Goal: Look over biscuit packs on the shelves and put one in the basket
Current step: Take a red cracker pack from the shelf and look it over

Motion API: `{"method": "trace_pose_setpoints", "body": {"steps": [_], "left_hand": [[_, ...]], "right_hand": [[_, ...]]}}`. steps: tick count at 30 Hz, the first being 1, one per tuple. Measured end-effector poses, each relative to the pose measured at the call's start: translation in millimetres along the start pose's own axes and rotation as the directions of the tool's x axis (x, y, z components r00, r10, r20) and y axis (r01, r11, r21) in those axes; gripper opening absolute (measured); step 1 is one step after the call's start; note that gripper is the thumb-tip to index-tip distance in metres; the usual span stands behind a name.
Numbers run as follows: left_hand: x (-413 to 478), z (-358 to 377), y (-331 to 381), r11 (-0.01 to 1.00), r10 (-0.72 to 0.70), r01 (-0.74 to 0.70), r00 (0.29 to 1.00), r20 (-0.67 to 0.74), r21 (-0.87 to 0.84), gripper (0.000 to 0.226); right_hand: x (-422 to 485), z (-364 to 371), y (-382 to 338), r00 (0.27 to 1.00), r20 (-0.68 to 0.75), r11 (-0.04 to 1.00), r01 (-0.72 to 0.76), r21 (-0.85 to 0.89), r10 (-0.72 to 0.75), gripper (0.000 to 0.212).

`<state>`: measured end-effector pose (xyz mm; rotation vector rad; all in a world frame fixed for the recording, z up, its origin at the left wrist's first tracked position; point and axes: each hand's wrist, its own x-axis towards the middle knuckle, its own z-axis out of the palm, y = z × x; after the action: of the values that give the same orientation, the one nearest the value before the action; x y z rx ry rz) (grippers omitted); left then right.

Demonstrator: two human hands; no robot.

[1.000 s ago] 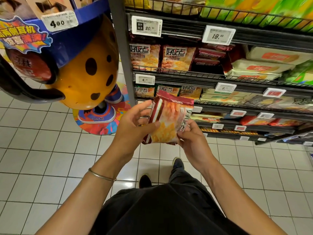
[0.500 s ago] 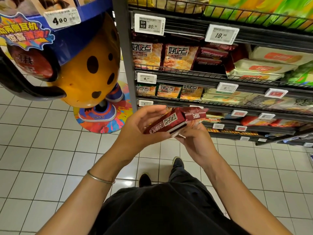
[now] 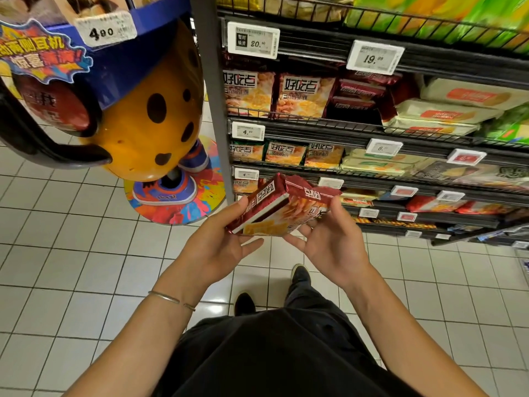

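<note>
Several stocked shelves [image 3: 315, 129] beside orange mascot [image 3: 143, 124]

Bare forearms, thin metal bangle [image 3: 171, 299] on left wrist, black clothing [image 3: 280, 356], dark shoes [image 3: 244, 303]

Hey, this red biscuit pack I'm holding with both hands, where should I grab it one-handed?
The biscuit pack is a flat block lying tilted, with the left hand and right hand at its ends. So probably grip round its middle, fingers on one broad face, thumb on the other, coming from the near side; the crimped flap looks flimsy.
</note>
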<state>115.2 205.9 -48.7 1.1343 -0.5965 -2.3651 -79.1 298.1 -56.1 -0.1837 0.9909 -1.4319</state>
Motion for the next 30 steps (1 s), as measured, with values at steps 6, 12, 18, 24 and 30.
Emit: {"method": "trace_pose_setpoints", "body": {"steps": [6,12,18,24,30], "left_hand": [[1,-2,-4,0.995,-0.043,0.043,0.999,-0.004,-0.095,0.025],[0,-5,-3,0.995,-0.052,0.049,0.998,-0.034,-0.083,0.049],[3,-15,1,0.991,-0.116,0.11,0.99,-0.074,-0.082,0.066],[3,-9,1,0.983,-0.135,0.149,0.983,-0.124,0.109,0.058],[0,-2,-6,0.977,-0.144,0.158,0.984,-0.106,0.146,0.044]], "right_hand": [[1,1,-1,0.998,-0.064,0.997,-0.003,-0.075,-0.002,0.066],[2,-3,0,0.998,-0.057,0.993,-0.028,-0.111,0.022,0.057],[3,-4,-4,0.997,-0.06,0.986,-0.052,-0.161,0.042,0.056],[8,-4,-12,0.983,-0.135,0.92,-0.166,-0.354,0.126,0.072],[10,-10,-18,0.972,-0.156,0.877,-0.225,-0.425,0.174,0.077]]}}
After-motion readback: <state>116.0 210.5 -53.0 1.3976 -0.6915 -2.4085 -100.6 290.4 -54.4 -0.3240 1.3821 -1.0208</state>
